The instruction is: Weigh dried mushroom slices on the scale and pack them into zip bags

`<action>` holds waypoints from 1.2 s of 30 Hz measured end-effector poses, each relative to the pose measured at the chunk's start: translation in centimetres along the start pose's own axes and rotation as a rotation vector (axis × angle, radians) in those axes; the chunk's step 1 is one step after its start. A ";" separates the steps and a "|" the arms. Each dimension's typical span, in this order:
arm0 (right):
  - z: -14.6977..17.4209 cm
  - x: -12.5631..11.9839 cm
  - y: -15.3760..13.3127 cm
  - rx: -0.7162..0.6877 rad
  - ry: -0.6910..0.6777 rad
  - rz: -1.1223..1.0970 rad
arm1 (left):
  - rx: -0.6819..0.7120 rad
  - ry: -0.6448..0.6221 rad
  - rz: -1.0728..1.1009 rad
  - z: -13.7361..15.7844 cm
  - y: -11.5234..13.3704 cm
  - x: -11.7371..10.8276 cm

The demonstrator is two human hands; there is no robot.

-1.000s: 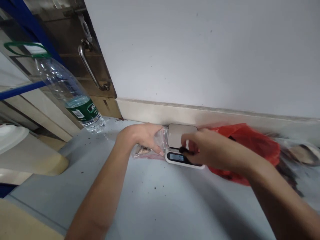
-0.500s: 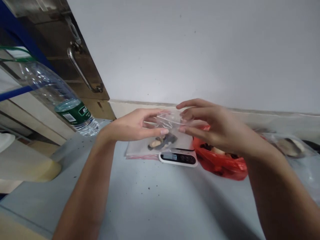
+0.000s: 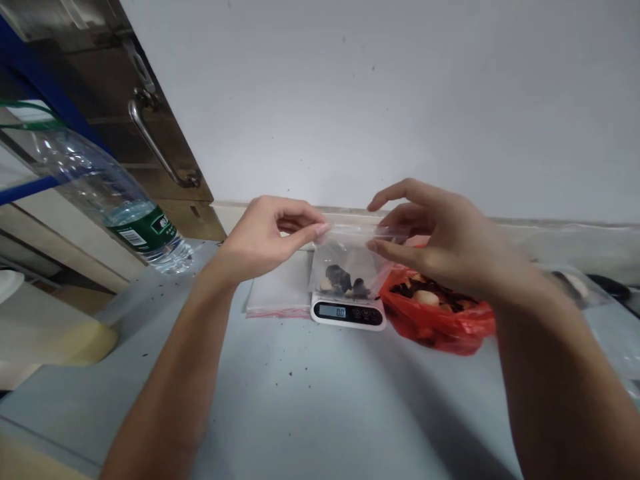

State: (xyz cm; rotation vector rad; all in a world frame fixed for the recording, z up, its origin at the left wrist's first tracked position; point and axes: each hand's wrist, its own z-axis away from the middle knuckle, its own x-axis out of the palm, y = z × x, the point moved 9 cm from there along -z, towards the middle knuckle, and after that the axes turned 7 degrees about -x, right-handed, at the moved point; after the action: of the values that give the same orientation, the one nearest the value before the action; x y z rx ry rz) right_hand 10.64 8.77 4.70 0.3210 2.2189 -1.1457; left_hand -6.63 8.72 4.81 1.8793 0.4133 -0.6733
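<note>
My left hand (image 3: 275,233) pinches the upper left corner of a clear zip-lock bag (image 3: 347,257). Dark and pale dried pieces (image 3: 343,280) lie in the bottom of the bag, which hangs upright in front of the scale. At the bag's upper right edge, my right hand (image 3: 435,233) has thumb and fingers closed on the plastic, with its index finger raised. The white digital kitchen scale (image 3: 349,313) reads 0.0, its platform mostly hidden behind the bag. A red plastic bag (image 3: 435,327) of dark and pale dried pieces stands open beside the scale.
Flat plastic bags (image 3: 277,293) are stacked left of the scale. A large water bottle (image 3: 115,193) leans in at the left above a pale container (image 3: 55,327). Another clear bag (image 3: 590,287) lies at the far right. The wall (image 3: 380,107) rises behind the table.
The clear bag has swung from tilted to upright, and its contents have settled at the bottom. My left hand has moved to its top corner; my right hand has shifted right along the top.
</note>
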 end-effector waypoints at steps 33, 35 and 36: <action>0.1 1.4 -0.9 -0.049 -0.070 0.090 | 0.325 -0.088 -0.412 0.7 3.2 3.1; 0.1 0.8 -0.3 -0.026 -0.060 0.074 | 0.286 -0.071 -0.453 0.6 2.8 2.4; 0.2 0.4 0.0 -0.018 -0.048 0.069 | 0.260 -0.052 -0.472 0.5 2.5 1.8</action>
State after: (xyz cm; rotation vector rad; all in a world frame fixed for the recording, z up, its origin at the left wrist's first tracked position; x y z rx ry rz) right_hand 10.41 8.58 4.38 0.3556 2.1583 -1.0851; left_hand -3.90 7.24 5.36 2.0177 0.7790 -1.1319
